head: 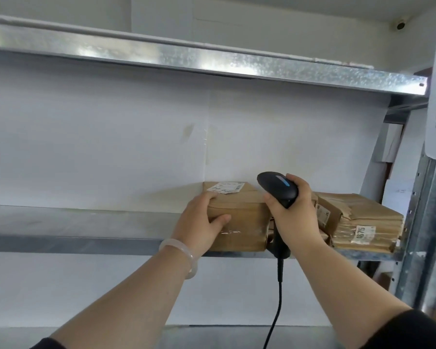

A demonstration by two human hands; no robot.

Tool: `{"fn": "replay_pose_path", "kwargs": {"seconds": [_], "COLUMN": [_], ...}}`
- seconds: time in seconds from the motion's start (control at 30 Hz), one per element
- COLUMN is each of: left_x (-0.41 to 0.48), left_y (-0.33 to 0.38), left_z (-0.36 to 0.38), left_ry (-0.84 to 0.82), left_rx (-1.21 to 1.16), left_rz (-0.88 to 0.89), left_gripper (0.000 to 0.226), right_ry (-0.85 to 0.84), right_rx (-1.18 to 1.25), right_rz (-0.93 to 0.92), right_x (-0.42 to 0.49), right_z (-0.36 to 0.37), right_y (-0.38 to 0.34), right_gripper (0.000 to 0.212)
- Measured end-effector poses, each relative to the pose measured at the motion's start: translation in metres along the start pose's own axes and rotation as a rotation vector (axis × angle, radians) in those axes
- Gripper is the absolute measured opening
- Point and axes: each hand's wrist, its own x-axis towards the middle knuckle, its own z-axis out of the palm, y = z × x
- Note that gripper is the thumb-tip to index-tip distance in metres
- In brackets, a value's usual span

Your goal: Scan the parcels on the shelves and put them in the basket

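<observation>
Taped cardboard parcel (239, 217) on the galvanised shelf (86, 244) is gripped by the left hand (199, 222); black scanner (278, 188) clasped in the right hand (297, 217).

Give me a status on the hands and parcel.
Left hand grips brown cardboard parcel on metal shelf. Right hand holds black handheld scanner near it. Nothing blocking.
</observation>
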Motion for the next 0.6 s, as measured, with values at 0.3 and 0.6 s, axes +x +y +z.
{"fn": "replay_pose_path", "kwargs": {"seconds": [0.3,0.6], "left_x": [-0.044,-0.061], "left_y": [-0.014,-0.023], "left_z": [-0.018,-0.056], "left_ry": [0.134,0.222], "left_rx": [-0.16,-0.341], "left_rz": [0.174,-0.062], "left_gripper": [0.057,0.056], "right_ry": [-0.02,-0.021], "right_rx": [0.139,0.238], "right_rz": [0.032,-0.039], "right_x": [-0.02,-0.087], "right_z": [0.016,0.047], "right_y": [-0.006,-0.009], "right_gripper": [0.058,0.06]}}
